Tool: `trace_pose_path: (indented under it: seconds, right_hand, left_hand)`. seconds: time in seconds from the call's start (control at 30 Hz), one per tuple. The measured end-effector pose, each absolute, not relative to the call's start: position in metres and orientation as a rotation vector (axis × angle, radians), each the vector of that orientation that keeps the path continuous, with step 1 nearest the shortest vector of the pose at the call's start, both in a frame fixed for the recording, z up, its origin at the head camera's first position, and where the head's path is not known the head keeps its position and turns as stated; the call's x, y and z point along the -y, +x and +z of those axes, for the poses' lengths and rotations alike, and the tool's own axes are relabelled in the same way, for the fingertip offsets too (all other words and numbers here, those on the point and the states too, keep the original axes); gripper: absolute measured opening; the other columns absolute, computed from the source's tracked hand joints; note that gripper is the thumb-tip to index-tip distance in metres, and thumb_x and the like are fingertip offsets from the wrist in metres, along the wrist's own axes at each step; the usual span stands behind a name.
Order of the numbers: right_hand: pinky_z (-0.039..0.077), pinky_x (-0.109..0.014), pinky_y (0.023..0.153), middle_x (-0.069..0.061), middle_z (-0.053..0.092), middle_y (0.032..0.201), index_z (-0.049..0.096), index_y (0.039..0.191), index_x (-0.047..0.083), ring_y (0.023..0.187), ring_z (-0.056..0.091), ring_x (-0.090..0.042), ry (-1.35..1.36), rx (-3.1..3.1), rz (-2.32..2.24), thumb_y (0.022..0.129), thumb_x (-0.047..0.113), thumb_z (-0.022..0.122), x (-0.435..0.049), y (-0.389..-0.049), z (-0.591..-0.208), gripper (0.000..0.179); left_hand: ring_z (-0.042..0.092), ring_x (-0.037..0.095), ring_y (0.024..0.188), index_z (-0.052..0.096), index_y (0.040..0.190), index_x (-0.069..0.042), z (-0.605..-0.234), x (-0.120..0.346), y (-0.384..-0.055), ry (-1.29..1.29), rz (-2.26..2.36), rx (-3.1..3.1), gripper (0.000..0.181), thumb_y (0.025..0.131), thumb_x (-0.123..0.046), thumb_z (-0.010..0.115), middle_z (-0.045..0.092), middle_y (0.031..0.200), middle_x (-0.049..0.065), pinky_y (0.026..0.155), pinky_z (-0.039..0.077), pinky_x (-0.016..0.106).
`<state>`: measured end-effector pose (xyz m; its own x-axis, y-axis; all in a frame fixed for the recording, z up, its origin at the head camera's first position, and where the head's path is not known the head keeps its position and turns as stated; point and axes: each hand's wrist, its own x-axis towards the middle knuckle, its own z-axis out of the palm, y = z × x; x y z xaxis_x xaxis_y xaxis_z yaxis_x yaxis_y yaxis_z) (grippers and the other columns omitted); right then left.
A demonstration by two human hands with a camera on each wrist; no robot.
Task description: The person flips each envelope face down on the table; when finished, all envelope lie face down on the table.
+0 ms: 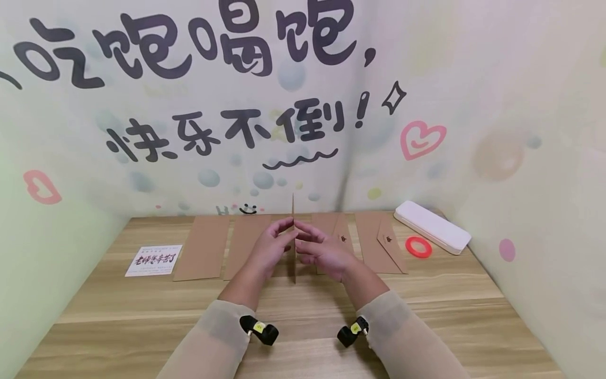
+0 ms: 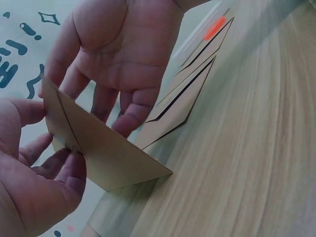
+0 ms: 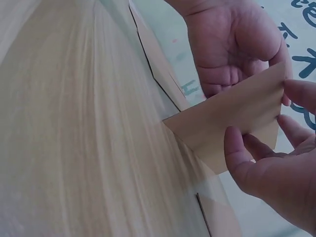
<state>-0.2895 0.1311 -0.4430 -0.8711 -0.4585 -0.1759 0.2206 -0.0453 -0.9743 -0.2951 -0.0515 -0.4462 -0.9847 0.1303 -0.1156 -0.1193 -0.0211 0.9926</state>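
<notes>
left hand (image 1: pixel 270 245) and right hand (image 1: pixel 330 256) hold 1 brown envelope (image 2: pixel 116 158) upright between them.

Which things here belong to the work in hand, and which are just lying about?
In the work:
held envelope, between left hand and right hand
probably two flap-up envelopes
probably two plain brown envelopes

Lying about, apparently:
white printed card
red ring
white case

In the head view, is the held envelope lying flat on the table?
No, the brown envelope is held upright between the left hand and right hand.
</notes>
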Motion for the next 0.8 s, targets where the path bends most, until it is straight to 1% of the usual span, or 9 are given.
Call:
trace_pose_path:
  seconds: [0.07, 0.1, 0.13, 0.23, 0.37, 0.43, 0.63, 0.73, 0.8]
  right_hand:
    - [0.053, -0.033, 0.100, -0.012, 0.038, 0.171, 0.039, 0.167, 0.031, 0.134, 0.053, -0.027, -0.253, -1.784, -1.933, 0.107, 0.017, 0.064, -0.131, -0.289, -0.444, 0.066]
    - [0.053, -0.035, 0.102, -0.012, 0.037, 0.172, 0.038, 0.167, 0.031, 0.140, 0.052, -0.030, -0.255, -1.786, -1.918, 0.108, 0.018, 0.063, -0.131, -0.289, -0.445, 0.066]
    - [0.053, -0.036, 0.106, -0.013, 0.036, 0.173, 0.036, 0.168, 0.031, 0.146, 0.049, -0.033, -0.255, -1.787, -1.904, 0.108, 0.018, 0.061, -0.131, -0.289, -0.446, 0.066]
    - [0.050, -0.043, 0.117, -0.013, 0.035, 0.173, 0.034, 0.169, 0.027, 0.155, 0.042, -0.038, -0.247, -1.781, -1.882, 0.110, 0.018, 0.057, -0.131, -0.290, -0.449, 0.064]
    - [0.041, -0.051, 0.127, -0.019, 0.040, 0.170, 0.034, 0.169, 0.017, 0.156, 0.042, -0.039, -0.225, -1.762, -1.900, 0.111, 0.020, 0.052, -0.132, -0.292, -0.453, 0.060]
    - [0.037, -0.053, 0.130, -0.024, 0.040, 0.169, 0.030, 0.169, 0.011, 0.158, 0.040, -0.041, -0.215, -1.761, -1.913, 0.112, 0.020, 0.049, -0.132, -0.293, -0.455, 0.061]
    - [0.028, -0.057, 0.133, -0.034, 0.028, 0.171, 0.018, 0.169, -0.003, 0.162, 0.027, -0.048, -0.142, -1.755, -1.998, 0.114, 0.018, 0.042, -0.136, -0.297, -0.458, 0.063]
    - [0.027, -0.057, 0.133, -0.037, 0.025, 0.171, 0.017, 0.167, -0.006, 0.162, 0.025, -0.049, -0.117, -1.750, -2.030, 0.114, 0.017, 0.042, -0.138, -0.300, -0.459, 0.063]
    - [0.028, -0.057, 0.133, -0.037, 0.024, 0.171, 0.017, 0.167, -0.007, 0.163, 0.024, -0.048, -0.104, -1.743, -2.041, 0.114, 0.018, 0.042, -0.139, -0.301, -0.459, 0.063]
  left_hand:
    - [0.060, 0.031, 0.141, 0.058, 0.152, -0.023, -0.445, 0.052, -0.295, -0.009, 2.127, -2.083, 0.049, 0.104, -0.028, 0.069, 0.049, 0.166, -0.001, 0.122, 0.046, 0.052]
    - [0.061, 0.032, 0.140, 0.059, 0.151, -0.024, -0.445, 0.052, -0.295, -0.014, 2.132, -2.083, 0.049, 0.104, -0.026, 0.069, 0.049, 0.166, -0.001, 0.122, 0.046, 0.052]
    - [0.062, 0.033, 0.139, 0.059, 0.150, -0.024, -0.445, 0.052, -0.295, -0.021, 2.146, -2.068, 0.048, 0.103, -0.024, 0.068, 0.049, 0.166, -0.001, 0.122, 0.046, 0.051]
    - [0.064, 0.033, 0.136, 0.059, 0.150, -0.023, -0.445, 0.053, -0.296, -0.027, 2.194, -2.039, 0.047, 0.103, -0.017, 0.065, 0.049, 0.166, 0.000, 0.120, 0.049, 0.050]
    - [0.063, 0.027, 0.131, 0.060, 0.150, -0.019, -0.447, 0.053, -0.298, -0.052, 2.267, -2.030, 0.049, 0.102, -0.011, 0.062, 0.052, 0.163, -0.001, 0.116, 0.052, 0.048]
    - [0.064, 0.026, 0.129, 0.061, 0.150, -0.018, -0.447, 0.054, -0.300, -0.077, 2.299, -2.030, 0.050, 0.101, -0.008, 0.061, 0.054, 0.161, -0.001, 0.114, 0.053, 0.045]
    - [0.062, 0.027, 0.124, 0.062, 0.148, -0.018, -0.452, 0.064, -0.305, -0.138, 2.318, -2.042, 0.055, 0.097, 0.002, 0.058, 0.055, 0.160, -0.001, 0.096, 0.056, 0.033]
    - [0.061, 0.026, 0.129, 0.062, 0.149, -0.016, -0.455, 0.070, -0.309, -0.159, 2.303, -2.060, 0.058, 0.095, 0.006, 0.058, 0.055, 0.160, 0.000, 0.092, 0.056, 0.029]
    - [0.060, 0.028, 0.134, 0.061, 0.150, -0.014, -0.456, 0.074, -0.310, -0.173, 2.280, -2.088, 0.060, 0.094, 0.008, 0.058, 0.055, 0.161, 0.002, 0.094, 0.056, 0.029]
